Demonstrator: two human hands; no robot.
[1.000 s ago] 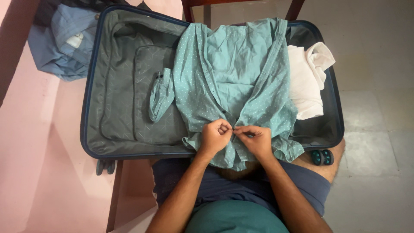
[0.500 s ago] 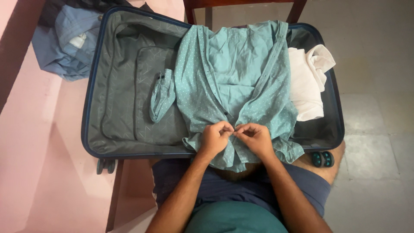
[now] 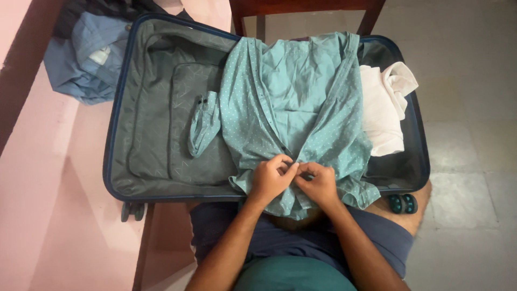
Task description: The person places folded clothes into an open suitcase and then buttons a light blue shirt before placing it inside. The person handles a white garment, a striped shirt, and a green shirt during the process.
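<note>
Item: teal dotted cotton shirt (image 3: pixel 301 102), spread front-up across the middle of the open suitcase, its lower hem hanging over the near rim onto our lap. Compared with a second ago it lies in the same place and the same spread; we note only that our fingers have drawn closer together at the front placket near the hem, so the work there remains at one spot and the buttoning, as we judge it, is unfinished. Left hand (image 3: pixel 271 179): closed, pinching the left edge of the placket. Right hand (image 3: pixel 319 183): closed, pinching the right edge, fingertips touching the left's (whether a button sits between them we cannot tell). One shirt sleeve (image 3: pixel 204 125) trails left onto the lining. Container: navy hard-shell suitcase with grey fabric lining (image 3: pixel 151 134), lying open. Beside the shirt, right: folded white cloth (image 3: pixel 385 110), partly overlapped by it. Outside, upper left: crumpled light-blue denim garment (image 3: pixel 81 67) on the pink surface (image 3: pixel 43 215). Beyond: dark wooden chair (image 3: pixel 307 8). Nothing obstructs the hands.
</note>
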